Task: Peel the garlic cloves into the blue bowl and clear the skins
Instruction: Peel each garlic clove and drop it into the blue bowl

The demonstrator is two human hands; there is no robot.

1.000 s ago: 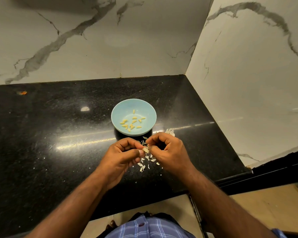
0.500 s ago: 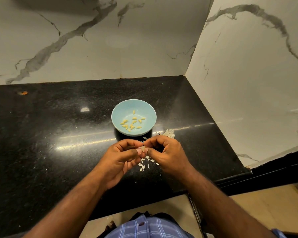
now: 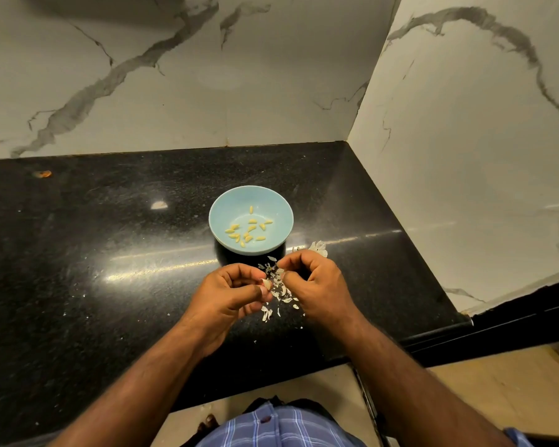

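The black countertop fills most of my view, with pale veined marble walls rising behind it at twelve o'clock and along its right side at three o'clock. My two forearms reach in from six o'clock and meet near the middle of the counter.

The blue bowl sits just beyond my hands, at twelve o'clock from them, standing flat on the counter. Inside it lie the peeled cloves, small and yellow, scattered across its floor.

My left hand is curled, thumb laid over the bent fingers, and it pinches a garlic clove at its tip, so this grip is closed on the clove. My right hand is curled too, its fingertips drawn together right against the clove at three o'clock from it; they seem to nip a pale shred of skin, though it is too small for me to be sure.

Below and between my hands, loose skins lie in a small white litter on the counter, trailing toward six o'clock. A larger papery clump rests just past my right knuckles, at four o'clock from the bowl. Well apart, at nine o'clock near the back wall, lies a small orange scrap.
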